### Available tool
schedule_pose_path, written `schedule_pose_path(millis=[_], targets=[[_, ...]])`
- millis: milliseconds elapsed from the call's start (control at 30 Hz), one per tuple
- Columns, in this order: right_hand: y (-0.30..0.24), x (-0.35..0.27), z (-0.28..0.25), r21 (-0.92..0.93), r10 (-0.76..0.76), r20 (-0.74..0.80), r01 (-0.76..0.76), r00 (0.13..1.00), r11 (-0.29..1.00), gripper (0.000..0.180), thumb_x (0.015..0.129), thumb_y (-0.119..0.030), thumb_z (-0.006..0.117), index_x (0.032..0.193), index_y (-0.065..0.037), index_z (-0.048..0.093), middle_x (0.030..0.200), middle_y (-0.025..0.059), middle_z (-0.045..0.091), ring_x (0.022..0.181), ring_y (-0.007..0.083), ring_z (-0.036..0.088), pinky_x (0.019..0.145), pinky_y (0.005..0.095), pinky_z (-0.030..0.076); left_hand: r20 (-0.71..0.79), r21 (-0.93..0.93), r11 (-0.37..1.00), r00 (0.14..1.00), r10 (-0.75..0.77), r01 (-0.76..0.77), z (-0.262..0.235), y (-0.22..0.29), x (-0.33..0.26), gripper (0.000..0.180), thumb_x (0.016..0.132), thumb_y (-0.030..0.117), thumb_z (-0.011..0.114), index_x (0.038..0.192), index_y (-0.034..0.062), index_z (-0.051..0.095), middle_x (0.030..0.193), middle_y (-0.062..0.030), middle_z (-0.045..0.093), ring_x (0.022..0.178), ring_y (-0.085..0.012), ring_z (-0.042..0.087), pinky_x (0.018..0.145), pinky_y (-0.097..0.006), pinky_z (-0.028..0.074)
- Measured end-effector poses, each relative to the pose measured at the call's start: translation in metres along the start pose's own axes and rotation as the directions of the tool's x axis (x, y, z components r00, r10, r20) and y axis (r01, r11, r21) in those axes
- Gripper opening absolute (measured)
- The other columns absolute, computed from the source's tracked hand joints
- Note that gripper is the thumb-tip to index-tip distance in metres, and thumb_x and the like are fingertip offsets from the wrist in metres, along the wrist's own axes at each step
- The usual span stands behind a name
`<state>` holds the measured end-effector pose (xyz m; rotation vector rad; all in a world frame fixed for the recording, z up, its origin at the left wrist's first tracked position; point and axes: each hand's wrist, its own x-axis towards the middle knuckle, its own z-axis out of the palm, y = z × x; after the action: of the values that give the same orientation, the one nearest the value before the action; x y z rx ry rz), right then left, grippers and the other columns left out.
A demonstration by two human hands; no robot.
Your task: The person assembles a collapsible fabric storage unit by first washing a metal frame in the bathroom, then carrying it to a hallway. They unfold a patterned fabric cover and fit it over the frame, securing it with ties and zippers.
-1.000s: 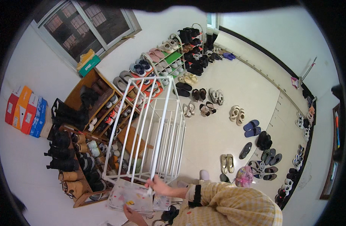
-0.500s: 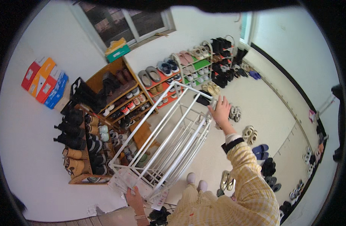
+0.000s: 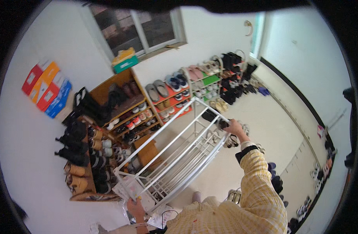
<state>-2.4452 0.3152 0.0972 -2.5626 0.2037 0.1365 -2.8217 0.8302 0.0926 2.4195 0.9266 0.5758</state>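
One white wire shoe rack (image 3: pixel 179 156), tilted over the floor in front of the wooden shoe shelf (image 3: pixel 120 113). Your right hand (image 3: pixel 233 126) is curled round its far top rail; your left hand (image 3: pixel 135 206) is closed on the near bottom corner, against a sheet of paper (image 3: pixel 128 190). It looks stiff, light and awkwardly long, so grip the frame tubes at opposite ends, not the thin wires.

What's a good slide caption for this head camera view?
Two hands, left hand and right hand, grip opposite ends of a white metal wire shoe rack.

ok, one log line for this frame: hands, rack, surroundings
left hand: grips white wire rack near end | right hand: grips far end | rack: tilted | wooden shoe shelf behind
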Motion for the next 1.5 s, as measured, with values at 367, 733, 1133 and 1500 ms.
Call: schedule_pose_path(millis=[367, 733, 1133, 1500], targets=[[0.085, -0.132, -0.134, 0.571, 0.237, -0.111, -0.133, 0.965, 0.81, 0.029, 0.072, -0.021, 0.065, 0.083, 0.003, 0.052, 0.071, 0.0098, 0.055, 0.067, 0.0181, 0.054, 0.059, 0.0329, 0.044, 0.262, -0.066, 0.982, 0.946, 0.19, -0.179, -0.048, 0.122, 0.06, 0.026, 0.082, 0.01, 0.057, 0.101, -0.0076, 0.059, 0.09, -0.0119, 0.06, 0.075, -0.0188, 0.054, 0.067, -0.032, 0.044], [0.251, -0.217, -0.339, 0.667, 0.509, -0.512, -0.053, 0.692, 0.743, 0.018, 0.075, -0.014, 0.06, 0.082, 0.0, 0.051, 0.069, 0.0037, 0.05, 0.062, 0.0129, 0.049, 0.055, 0.0276, 0.04, 0.308, -0.437, 0.752, 0.704, 0.64, -0.493, 0.053, 0.431, 0.042, 0.016, 0.083, 0.007, 0.057, 0.092, -0.0058, 0.058, 0.08, -0.0032, 0.056, 0.072, -0.0115, 0.049, 0.065, -0.026, 0.041], [0.539, -0.131, -0.468, 0.856, 0.771, -0.516, 0.194, 0.374, 0.479, 0.037, 0.075, -0.031, 0.074, 0.086, -0.001, 0.056, 0.076, 0.0055, 0.056, 0.069, 0.0119, 0.051, 0.061, 0.0261, 0.04, 0.166, -0.721, 0.41, 0.434, 0.885, -0.558, 0.368, 0.815, -0.063, 0.031, 0.079, 0.015, 0.064, 0.1, -0.0079, 0.059, 0.091, -0.016, 0.063, 0.085, -0.0219, 0.059, 0.079, -0.032, 0.045], [0.717, -0.029, -0.486, 0.839, 0.837, -0.544, 0.061, 0.056, 0.541, 0.029, 0.079, -0.024, 0.07, 0.084, -0.001, 0.054, 0.072, 0.0044, 0.057, 0.065, 0.0114, 0.052, 0.056, 0.0259, 0.04, 0.247, -0.69, 0.294, 0.167, 0.955, -0.661, 0.652, 1.064, -0.159, 0.032, 0.075, 0.027, 0.067, 0.094, 0.0007, 0.064, 0.091, -0.017, 0.062, 0.086, -0.0337, 0.059, 0.075, -0.038, 0.045]])
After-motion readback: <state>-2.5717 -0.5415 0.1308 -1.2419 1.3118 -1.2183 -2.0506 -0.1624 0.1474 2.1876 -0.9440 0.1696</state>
